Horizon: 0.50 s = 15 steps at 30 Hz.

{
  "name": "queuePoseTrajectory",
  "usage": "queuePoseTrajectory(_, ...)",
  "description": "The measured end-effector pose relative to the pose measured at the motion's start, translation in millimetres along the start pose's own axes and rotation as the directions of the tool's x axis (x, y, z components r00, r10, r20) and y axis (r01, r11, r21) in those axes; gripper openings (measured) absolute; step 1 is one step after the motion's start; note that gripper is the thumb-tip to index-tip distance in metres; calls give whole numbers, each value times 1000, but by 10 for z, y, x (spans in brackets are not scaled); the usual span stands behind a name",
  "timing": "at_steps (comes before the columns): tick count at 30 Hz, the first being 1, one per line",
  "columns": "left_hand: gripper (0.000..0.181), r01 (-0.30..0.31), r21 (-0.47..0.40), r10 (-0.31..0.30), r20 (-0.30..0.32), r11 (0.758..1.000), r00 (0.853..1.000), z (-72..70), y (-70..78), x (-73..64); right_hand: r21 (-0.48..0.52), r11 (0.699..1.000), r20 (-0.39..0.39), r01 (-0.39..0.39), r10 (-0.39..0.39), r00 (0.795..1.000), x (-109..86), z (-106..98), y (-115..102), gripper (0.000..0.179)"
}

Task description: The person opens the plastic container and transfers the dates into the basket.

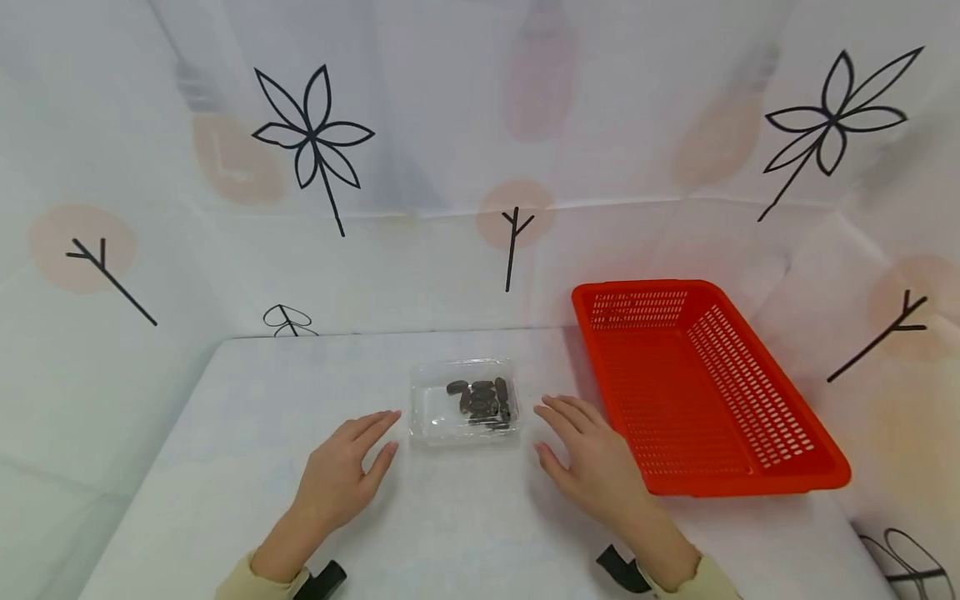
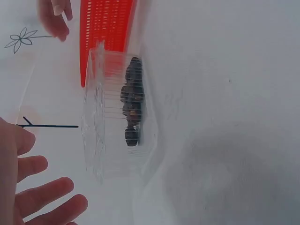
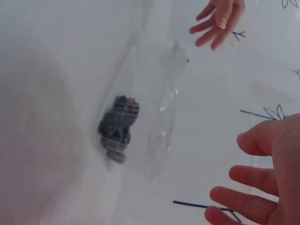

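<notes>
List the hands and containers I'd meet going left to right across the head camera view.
Left hand, clear plastic box, right hand, red basket.

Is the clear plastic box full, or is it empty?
Neither: the clear plastic box is partly filled. In the head view, dark pieces cluster toward its right side; its left end is bare.

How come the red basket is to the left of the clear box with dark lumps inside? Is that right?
Not left: the head view shows the red basket to the right of the clear box with dark lumps inside.
</notes>
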<state>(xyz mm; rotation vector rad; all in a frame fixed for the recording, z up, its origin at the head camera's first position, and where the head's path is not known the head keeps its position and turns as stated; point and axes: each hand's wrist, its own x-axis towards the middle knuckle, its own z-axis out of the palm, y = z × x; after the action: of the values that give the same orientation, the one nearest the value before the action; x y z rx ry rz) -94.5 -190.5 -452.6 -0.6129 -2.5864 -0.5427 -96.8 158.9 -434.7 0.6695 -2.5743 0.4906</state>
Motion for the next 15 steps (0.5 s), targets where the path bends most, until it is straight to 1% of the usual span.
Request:
queuePoseTrajectory(5, 37, 66, -81, -67, -12, 995, 998, 47, 10, 1, 44, 999, -10, -9, 9, 1000, 50, 62, -67, 43)
queuePoseTrajectory(7, 38, 94, -125, -96, -11, 988, 995, 70, 18, 6, 64, 998, -18, -3, 4, 1000, 63, 98, -99, 42)
queuePoseTrajectory(9, 39, 130, -178, -132, -1, 975, 991, 96, 32, 12, 81, 997, -20, -3, 5, 1000, 77, 134, -137, 41)
queuePoseTrajectory(12, 39, 194, -277, -195, 22, 941, 980, 135, 57, 27, 106, 994, -13, 0, 1, 1000, 93, 201, -193, 40)
queuePoseTrajectory(15, 37, 258, -366, -260, 44, 894, 965, 179, 76, 43, 147, 989, -5, 9, -8, 1000, 110, 281, -243, 38)
